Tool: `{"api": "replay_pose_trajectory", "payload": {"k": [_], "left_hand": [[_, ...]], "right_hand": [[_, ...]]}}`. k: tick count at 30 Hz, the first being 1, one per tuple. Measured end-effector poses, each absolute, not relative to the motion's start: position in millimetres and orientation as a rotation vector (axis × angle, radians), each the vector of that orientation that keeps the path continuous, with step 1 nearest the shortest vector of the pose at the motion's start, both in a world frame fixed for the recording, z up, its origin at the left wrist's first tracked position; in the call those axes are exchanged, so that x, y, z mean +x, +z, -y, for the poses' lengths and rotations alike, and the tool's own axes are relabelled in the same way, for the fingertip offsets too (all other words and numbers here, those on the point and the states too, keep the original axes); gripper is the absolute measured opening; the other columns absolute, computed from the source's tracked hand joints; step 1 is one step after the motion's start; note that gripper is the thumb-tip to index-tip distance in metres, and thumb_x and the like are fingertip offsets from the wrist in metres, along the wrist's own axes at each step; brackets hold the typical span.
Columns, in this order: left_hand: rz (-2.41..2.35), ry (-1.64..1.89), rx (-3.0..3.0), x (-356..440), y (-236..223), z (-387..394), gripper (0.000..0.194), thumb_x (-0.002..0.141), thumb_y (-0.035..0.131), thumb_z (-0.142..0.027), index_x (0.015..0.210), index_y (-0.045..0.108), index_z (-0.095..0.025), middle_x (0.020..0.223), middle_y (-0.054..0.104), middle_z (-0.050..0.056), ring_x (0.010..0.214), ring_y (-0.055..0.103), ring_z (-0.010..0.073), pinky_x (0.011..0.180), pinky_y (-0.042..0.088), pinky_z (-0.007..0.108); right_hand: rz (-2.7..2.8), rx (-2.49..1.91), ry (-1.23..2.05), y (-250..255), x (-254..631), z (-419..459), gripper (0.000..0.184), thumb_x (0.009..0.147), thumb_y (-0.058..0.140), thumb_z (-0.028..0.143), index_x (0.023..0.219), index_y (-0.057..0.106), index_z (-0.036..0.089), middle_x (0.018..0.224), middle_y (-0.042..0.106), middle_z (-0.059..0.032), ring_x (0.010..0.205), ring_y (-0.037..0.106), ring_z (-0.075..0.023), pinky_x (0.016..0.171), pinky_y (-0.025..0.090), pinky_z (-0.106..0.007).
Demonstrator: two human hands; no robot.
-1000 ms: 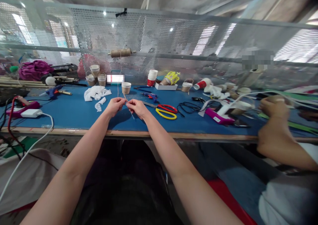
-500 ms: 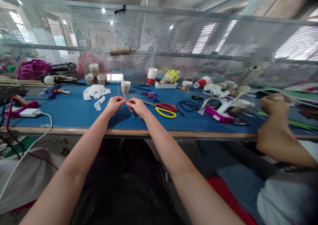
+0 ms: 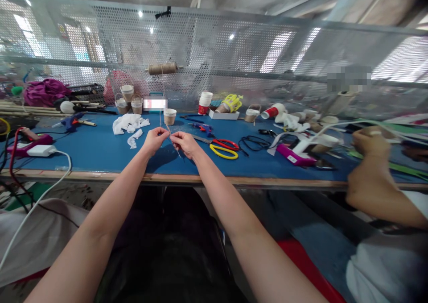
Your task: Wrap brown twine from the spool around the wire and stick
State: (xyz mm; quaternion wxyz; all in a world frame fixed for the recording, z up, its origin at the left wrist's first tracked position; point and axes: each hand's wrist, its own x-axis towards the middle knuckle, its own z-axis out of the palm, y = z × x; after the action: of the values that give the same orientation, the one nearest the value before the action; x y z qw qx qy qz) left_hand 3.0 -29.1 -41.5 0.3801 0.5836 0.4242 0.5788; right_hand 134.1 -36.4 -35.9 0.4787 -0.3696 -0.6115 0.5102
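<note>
My left hand (image 3: 156,140) and my right hand (image 3: 184,143) meet above the blue table, fingertips nearly touching. Both are closed in a pinch on a thin twine (image 3: 168,128), and a loose end hangs below the right fingers. A strand of it runs up to a twine spool (image 3: 162,68) mounted on the perforated metal screen. Just behind my hands stands a small paper cup wrapped in brown (image 3: 170,116). To the right of my right hand lie scissors (image 3: 224,149) with one red and one yellow handle.
White crumpled cloth (image 3: 129,123) lies left of my hands. Beyond it stand several small wrapped cups (image 3: 127,93). Glue guns (image 3: 203,128) (image 3: 72,122) rest on the table. At right are a purple power strip (image 3: 296,155), cables and a co-worker's hand (image 3: 371,142).
Both hands stay in nearly the same place, pinching the twine. The view has shifted very slightly. A yellow loop now shows at the far left edge.
</note>
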Motion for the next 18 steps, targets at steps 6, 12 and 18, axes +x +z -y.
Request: {"api": "replay_pose_trajectory", "payload": {"k": [6,12,18], "left_hand": [[-1.041,1.469,1.445,3.9,-38.4,30.9,0.015,0.060,0.061,-0.027,0.062,0.052,-0.014,0.042,0.041,-0.008,0.035,0.031,0.0031,0.037,0.021,0.018],[-0.996,1.385,1.404,1.1,-33.9,36.5,0.018,0.056,0.065,-0.027,0.060,0.052,-0.014,0.042,0.043,-0.007,0.033,0.031,0.0026,0.034,0.021,0.018],[-1.017,1.402,1.363,3.0,-34.6,36.1,0.018,0.056,0.065,-0.025,0.059,0.051,-0.014,0.039,0.040,-0.008,0.032,0.030,0.0023,0.033,0.020,0.018]], "right_hand": [[1.526,-0.899,1.207,-36.4,134.9,35.4,0.014,0.066,0.061,0.023,0.063,0.049,0.016,0.046,0.046,0.0068,0.038,0.041,-0.0046,0.038,0.032,-0.017],[1.583,-0.897,1.121,-38.1,133.8,35.9,0.010,0.067,0.058,0.018,0.063,0.050,0.016,0.047,0.047,0.0067,0.040,0.040,-0.0047,0.039,0.033,-0.017],[1.637,-0.884,1.052,-37.4,134.0,37.9,0.009,0.067,0.057,0.018,0.063,0.049,0.016,0.045,0.046,0.0074,0.040,0.040,-0.0055,0.039,0.032,-0.018]]}}
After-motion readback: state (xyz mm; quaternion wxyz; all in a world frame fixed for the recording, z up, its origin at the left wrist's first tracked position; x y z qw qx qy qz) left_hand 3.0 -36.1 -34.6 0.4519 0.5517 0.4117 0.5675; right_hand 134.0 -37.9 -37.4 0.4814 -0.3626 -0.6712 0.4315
